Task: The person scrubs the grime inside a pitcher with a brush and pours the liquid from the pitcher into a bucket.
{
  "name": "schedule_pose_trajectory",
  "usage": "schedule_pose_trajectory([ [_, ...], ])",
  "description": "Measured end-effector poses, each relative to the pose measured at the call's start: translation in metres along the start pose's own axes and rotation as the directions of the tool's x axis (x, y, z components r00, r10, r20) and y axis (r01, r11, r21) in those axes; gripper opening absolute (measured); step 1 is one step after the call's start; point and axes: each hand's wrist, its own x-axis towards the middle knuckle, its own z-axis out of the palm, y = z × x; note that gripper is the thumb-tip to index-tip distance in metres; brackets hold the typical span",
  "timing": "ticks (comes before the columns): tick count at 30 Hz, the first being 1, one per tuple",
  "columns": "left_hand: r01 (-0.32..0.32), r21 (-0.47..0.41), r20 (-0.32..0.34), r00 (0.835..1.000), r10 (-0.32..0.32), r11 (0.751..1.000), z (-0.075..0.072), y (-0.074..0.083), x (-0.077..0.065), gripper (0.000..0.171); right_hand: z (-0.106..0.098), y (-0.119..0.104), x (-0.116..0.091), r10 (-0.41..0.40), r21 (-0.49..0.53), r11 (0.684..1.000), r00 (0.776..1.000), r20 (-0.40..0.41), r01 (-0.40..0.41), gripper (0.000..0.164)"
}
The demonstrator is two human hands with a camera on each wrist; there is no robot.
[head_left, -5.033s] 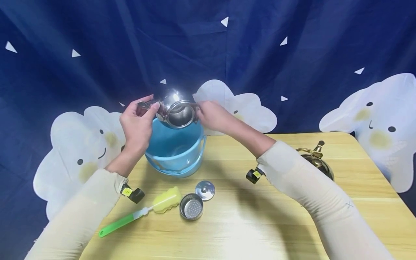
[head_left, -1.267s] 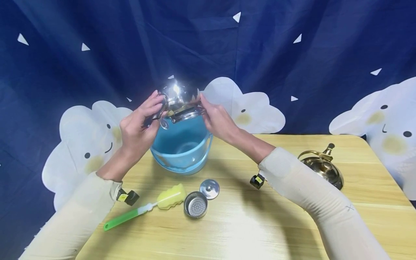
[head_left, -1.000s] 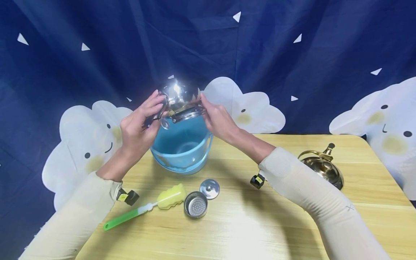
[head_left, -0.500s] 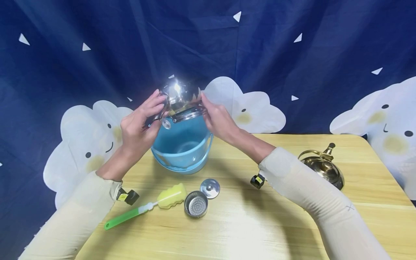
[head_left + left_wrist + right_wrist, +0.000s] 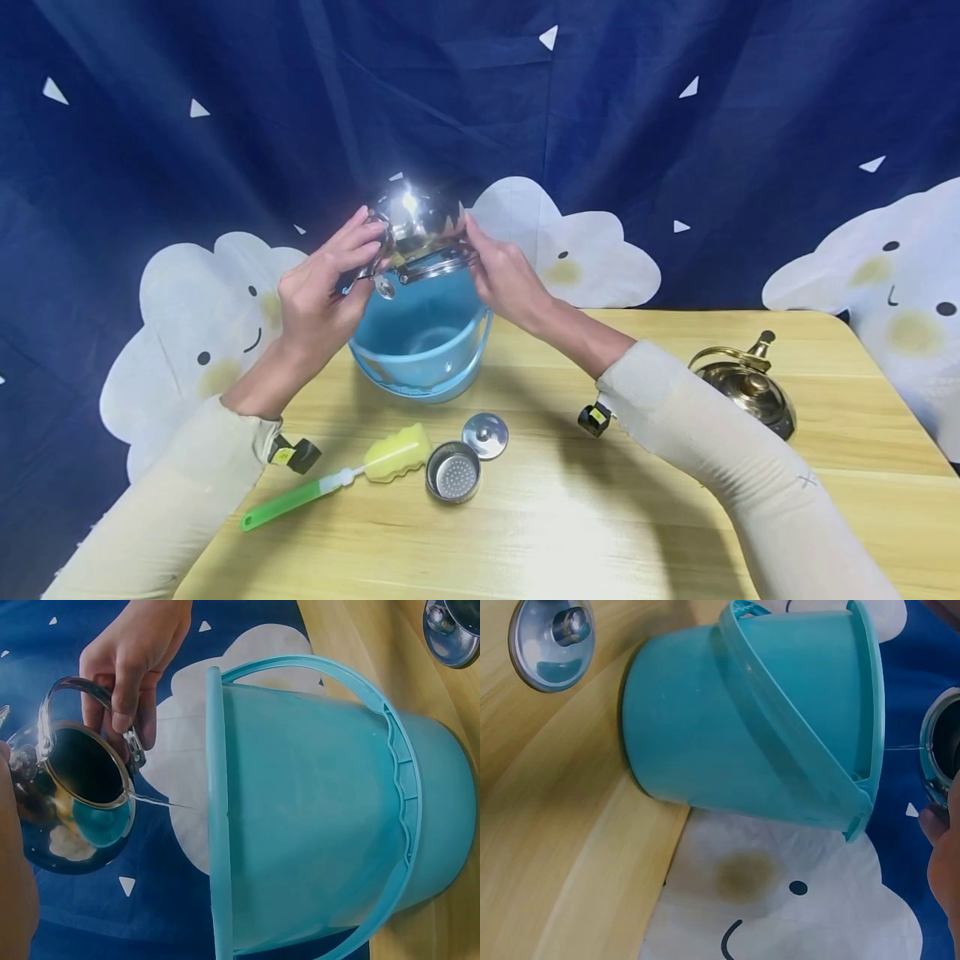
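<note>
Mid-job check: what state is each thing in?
Silver teapot, tipped over, mouth open
Blue bucket, upright, handle lowered
Water stream, thin, falling into the bucket
Silver lid, off, knob up
Strainer cup, upright, open
Sponge brush, lying flat
Gold kettle, upright, closed
Left hand, holding teapot
Right hand, holding teapot

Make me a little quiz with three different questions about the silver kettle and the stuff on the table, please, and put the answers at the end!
1. True or false: the left hand and the right hand both hold the silver kettle.
2. Which thing lies nearest the silver lid?
A) the gold kettle
B) the strainer
C) the brush's green handle
3. In the left wrist view, what runs from the silver kettle's mouth toward the blue bucket?

Key:
1. True.
2. B.
3. A thin stream of liquid.
</note>
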Motion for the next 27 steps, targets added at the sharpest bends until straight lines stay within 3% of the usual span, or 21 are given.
schedule_pose_trajectory([
  [27, -0.062, 0.005, 0.009, 0.998, 0.062, 0.998, 0.0, 0.0029, 0.0009, 0.024, 0.0038, 0.0034, -0.0024, -0.047, -0.014, 0.999, 0.998, -0.034, 0.047, 0.061],
])
